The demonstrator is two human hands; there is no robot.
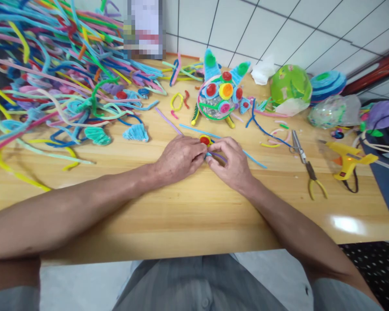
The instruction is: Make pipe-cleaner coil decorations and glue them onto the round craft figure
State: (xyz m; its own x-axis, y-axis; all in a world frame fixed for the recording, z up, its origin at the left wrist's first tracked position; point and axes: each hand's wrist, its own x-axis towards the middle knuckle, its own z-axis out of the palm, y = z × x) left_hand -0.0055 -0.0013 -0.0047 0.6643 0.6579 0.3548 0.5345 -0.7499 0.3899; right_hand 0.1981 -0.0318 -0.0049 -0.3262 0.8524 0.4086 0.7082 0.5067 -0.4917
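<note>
Both hands meet over the middle of the wooden table. My left hand point(183, 156) has its fingers curled and pressed together at a purple pipe cleaner point(219, 158). My right hand point(231, 162) pinches the same spot with thumb and forefinger, and a bit of light blue shows between the fingertips. Just beyond them sits a red and yellow pipe cleaner coil point(205, 140), partly covered by the fingers. A light blue pipe cleaner point(255, 161) lies behind my right hand. Farther back stands a figure point(218, 97) with blue ears and coiled discs on its front.
A large heap of pipe cleaners point(61, 73) fills the left side. At right lie scissors point(298, 146), yellow-handled pliers point(313, 179) and a yellow glue gun point(346, 160). A green wrapped ball point(290, 86) stands near the tiled wall. Pipe cleaner triangles point(136, 132) lie at left.
</note>
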